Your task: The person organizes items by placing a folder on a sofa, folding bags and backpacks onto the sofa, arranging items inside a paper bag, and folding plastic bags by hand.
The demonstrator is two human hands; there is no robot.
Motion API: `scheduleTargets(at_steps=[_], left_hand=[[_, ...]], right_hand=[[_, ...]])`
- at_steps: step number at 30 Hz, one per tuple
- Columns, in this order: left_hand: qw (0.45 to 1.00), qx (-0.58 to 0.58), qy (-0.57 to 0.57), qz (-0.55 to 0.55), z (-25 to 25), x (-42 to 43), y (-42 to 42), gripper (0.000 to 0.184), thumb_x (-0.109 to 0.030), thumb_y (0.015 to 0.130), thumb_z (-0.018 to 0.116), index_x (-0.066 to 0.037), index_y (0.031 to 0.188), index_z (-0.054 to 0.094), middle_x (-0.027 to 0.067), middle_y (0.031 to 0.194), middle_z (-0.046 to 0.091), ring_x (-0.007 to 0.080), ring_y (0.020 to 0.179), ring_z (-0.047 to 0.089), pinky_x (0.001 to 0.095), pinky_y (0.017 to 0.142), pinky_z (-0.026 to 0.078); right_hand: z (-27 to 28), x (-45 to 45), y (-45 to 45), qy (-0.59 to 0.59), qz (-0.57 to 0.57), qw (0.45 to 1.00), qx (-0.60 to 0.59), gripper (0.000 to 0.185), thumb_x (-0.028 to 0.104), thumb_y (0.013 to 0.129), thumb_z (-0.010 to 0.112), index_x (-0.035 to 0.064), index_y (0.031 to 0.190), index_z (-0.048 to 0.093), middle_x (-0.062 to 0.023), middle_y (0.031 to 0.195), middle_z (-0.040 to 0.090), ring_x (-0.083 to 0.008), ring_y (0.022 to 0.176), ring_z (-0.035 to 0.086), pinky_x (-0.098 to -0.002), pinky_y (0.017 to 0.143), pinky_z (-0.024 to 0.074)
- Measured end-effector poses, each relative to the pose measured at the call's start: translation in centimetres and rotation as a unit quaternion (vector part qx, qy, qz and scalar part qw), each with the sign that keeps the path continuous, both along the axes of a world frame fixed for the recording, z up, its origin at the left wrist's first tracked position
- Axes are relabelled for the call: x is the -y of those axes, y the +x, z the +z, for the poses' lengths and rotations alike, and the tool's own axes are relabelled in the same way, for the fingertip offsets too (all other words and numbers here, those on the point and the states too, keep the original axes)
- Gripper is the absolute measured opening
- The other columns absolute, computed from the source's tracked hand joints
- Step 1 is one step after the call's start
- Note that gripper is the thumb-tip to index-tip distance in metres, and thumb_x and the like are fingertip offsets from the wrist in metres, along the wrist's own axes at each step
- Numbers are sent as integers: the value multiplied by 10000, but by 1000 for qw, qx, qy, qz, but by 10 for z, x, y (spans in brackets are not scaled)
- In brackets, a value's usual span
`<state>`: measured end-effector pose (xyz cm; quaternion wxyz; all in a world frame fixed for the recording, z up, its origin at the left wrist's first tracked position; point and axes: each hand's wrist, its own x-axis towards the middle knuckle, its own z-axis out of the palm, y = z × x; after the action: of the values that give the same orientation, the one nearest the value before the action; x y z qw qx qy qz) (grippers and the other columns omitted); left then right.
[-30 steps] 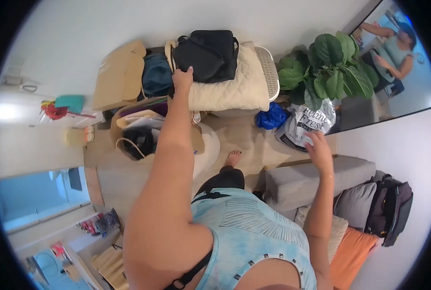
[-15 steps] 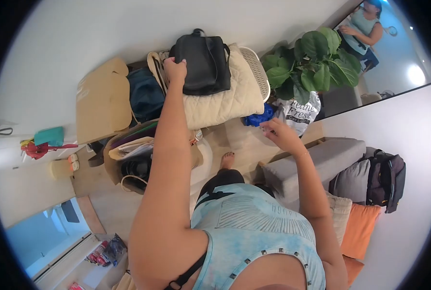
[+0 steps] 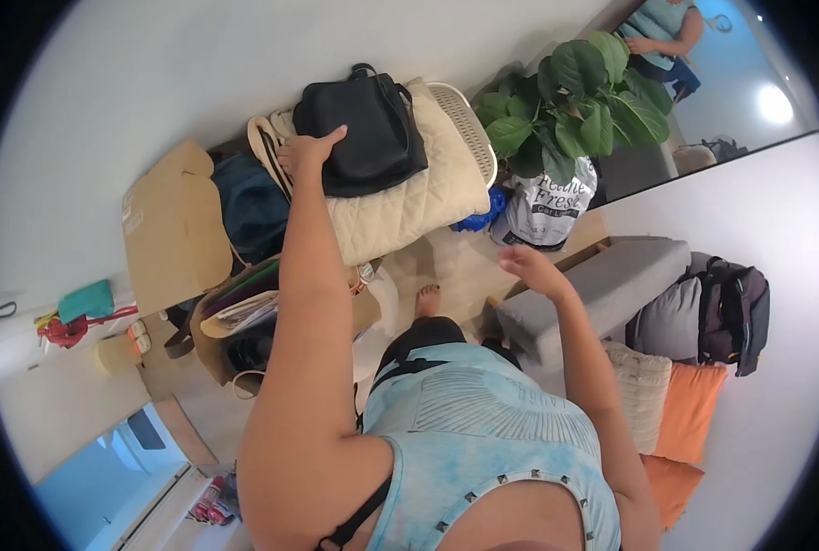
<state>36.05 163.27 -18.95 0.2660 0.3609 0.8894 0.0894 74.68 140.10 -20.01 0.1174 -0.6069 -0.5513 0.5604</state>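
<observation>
Head view: a left hand, thumb spread from its fingers, touches the side of a smooth black bag; whether it grips is unclear. Boxy and leather-like, with a slim strap, the bag lies on a quilted cream blanket beside the rim of a perforated pale basket. A right hand, half open with fingers loosely bent and nothing visible in it, hangs near a grey upholstered block and a glossy cat-litter sack.
</observation>
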Motion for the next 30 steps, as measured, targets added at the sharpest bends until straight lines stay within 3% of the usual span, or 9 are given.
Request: scheduleTargets(at_steps=[3, 7, 10, 15, 19, 23, 25, 29, 30], left_hand=[[998, -41, 45, 35, -12, -3, 8, 1206, -614, 466, 800, 88, 1313, 305, 235, 1326, 385, 318, 1245, 383, 398, 1035, 325], [950, 216, 223, 42, -27, -4, 4, 983, -310, 528, 864, 93, 1265, 354, 239, 1266, 449, 316, 1156, 481, 359, 997, 382], [936, 261, 224, 77, -22, 1, 15, 809, -203, 570, 831, 65, 1233, 452, 199, 1232, 511, 300, 1117, 514, 336, 950, 406], [904, 325, 277, 26, 4, 22, 15, 857, -156, 566, 814, 82, 1269, 386, 212, 1246, 474, 300, 1120, 497, 346, 945, 404], [864, 375, 335, 12, 46, 55, 17, 866, -127, 583, 800, 46, 1305, 354, 188, 1214, 493, 311, 1086, 512, 360, 936, 421], [743, 565, 359, 25, 78, 83, 22, 781, -83, 617, 756, 36, 1282, 364, 183, 1166, 510, 307, 1013, 554, 386, 877, 490], [679, 627, 380, -14, 86, 94, 27, 743, -76, 639, 736, 35, 1275, 368, 188, 1159, 512, 305, 985, 567, 382, 863, 502], [689, 629, 357, -41, 97, 112, 52, 723, -63, 666, 711, 24, 1288, 353, 179, 1149, 516, 300, 996, 563, 371, 865, 501], [692, 618, 370, -56, 98, 117, 67, 709, -51, 677, 699, 18, 1290, 348, 178, 1149, 513, 295, 1002, 559, 372, 867, 500]], right_hand=[[2, -27, -18, 12, -57, 998, -28, 421, 289, 877, 601, 18, 1193, 539, -107, 1079, 589, -167, 983, 548, -289, 846, 430], [-3, -60, -38, 37, -67, 996, -55, 512, 331, 858, 618, 12, 1240, 499, -120, 1079, 581, -181, 1003, 545, -290, 854, 429], [16, -77, -53, 18, -88, 993, -74, 634, 410, 835, 625, 4, 1287, 446, -154, 1148, 546, -214, 1060, 528, -301, 884, 421], [43, -104, -58, 5, -114, 989, -96, 864, 543, 789, 619, -4, 1378, 302, -234, 1343, 390, -312, 1255, 388, -368, 978, 371], [50, -120, -61, 27, -133, 981, -137, 828, 549, 829, 560, 24, 1401, 274, -182, 1388, 366, -297, 1283, 346, -399, 1016, 318], [54, -131, -84, 39, -124, 975, -183, 919, 620, 796, 557, 2, 1402, 246, -210, 1403, 332, -285, 1279, 362, -388, 1038, 300], [66, -138, -92, -42, -111, 885, -451, 886, 630, 815, 517, 2, 1389, 271, -156, 1401, 356, -229, 1253, 396, -363, 1045, 304], [131, -137, -64, 23, -48, 878, -476, 822, 490, 803, 640, -9, 1361, 300, -95, 1315, 454, -167, 1172, 469, -291, 973, 407], [151, -129, -60, 50, -62, 900, -429, 722, 347, 729, 759, -39, 1256, 452, -103, 1179, 563, -172, 1053, 555, -284, 884, 463]])
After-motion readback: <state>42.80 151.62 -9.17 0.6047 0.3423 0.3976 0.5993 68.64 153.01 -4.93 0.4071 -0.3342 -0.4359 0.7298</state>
